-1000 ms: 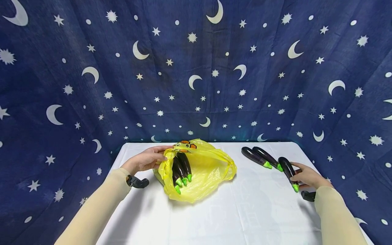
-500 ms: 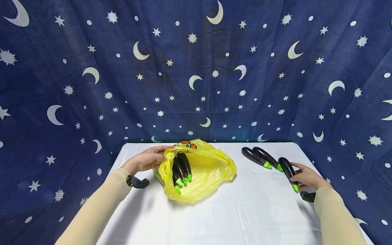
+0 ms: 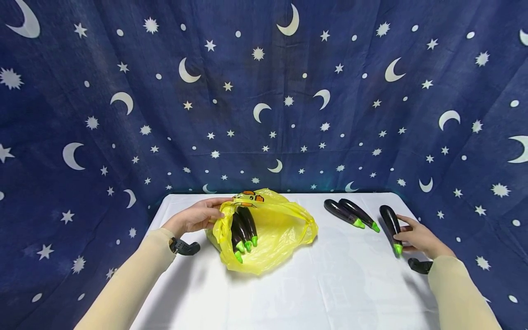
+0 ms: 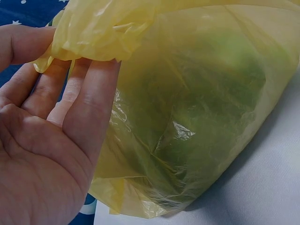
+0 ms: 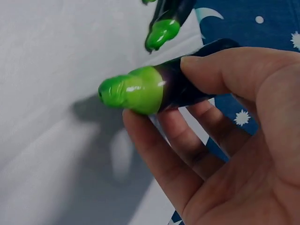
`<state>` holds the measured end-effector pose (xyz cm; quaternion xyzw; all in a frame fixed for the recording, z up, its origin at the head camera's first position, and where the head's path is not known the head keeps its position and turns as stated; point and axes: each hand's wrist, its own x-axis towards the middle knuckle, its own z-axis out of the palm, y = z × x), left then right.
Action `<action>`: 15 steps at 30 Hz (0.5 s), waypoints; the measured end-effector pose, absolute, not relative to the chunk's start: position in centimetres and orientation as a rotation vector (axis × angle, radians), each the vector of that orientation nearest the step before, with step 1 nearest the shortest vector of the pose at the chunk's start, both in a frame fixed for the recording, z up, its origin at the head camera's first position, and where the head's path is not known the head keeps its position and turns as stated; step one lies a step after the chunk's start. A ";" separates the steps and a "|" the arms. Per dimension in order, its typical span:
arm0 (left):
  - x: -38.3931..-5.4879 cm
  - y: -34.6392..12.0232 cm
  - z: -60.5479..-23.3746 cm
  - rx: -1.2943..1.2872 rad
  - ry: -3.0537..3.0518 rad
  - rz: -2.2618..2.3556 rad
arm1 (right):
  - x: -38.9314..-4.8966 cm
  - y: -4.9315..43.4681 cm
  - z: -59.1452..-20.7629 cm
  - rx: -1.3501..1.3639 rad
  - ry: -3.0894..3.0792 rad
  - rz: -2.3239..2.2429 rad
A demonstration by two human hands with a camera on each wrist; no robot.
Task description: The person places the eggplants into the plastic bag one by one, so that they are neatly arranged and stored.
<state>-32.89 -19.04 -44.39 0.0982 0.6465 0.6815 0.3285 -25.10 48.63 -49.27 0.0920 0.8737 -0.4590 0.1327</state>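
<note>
In the head view my left hand (image 3: pixel 199 217) pinches the rim of a yellow plastic bag (image 3: pixel 280 229), whose mouth gapes toward me. Several dark purple eggplants (image 3: pixel 247 224) with green stem ends lie inside, on the bag's left side. The left wrist view shows the thumb and fingers with the gathered plastic (image 4: pixel 103 33) between them. At the table's right side my right hand (image 3: pixel 422 237) holds one eggplant (image 3: pixel 389 222) between thumb and fingers. Its green cap (image 5: pixel 133 89) points left in the right wrist view, and a shadow falls on the cloth beside it.
Two more eggplants (image 3: pixel 340 212) lie side by side on the white tablecloth (image 3: pixel 305 293), between the bag and my right hand. A dark blue curtain (image 3: pixel 264 119) with moons and stars hangs behind the table and along both sides.
My right hand has moved slightly right with its eggplant, which now stands farther from the other two and points more straight away from me. The left hand and bag keep their place.
</note>
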 end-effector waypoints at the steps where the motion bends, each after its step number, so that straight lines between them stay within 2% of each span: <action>1: -32.9 -19.0 -44.4 0.263 1.691 1.783 | -25.0 48.6 -49.1 0.254 2.523 -1.361; 15: -32.9 -19.0 -44.2 0.306 1.683 1.775 | -25.6 46.2 -48.1 0.106 2.297 -1.708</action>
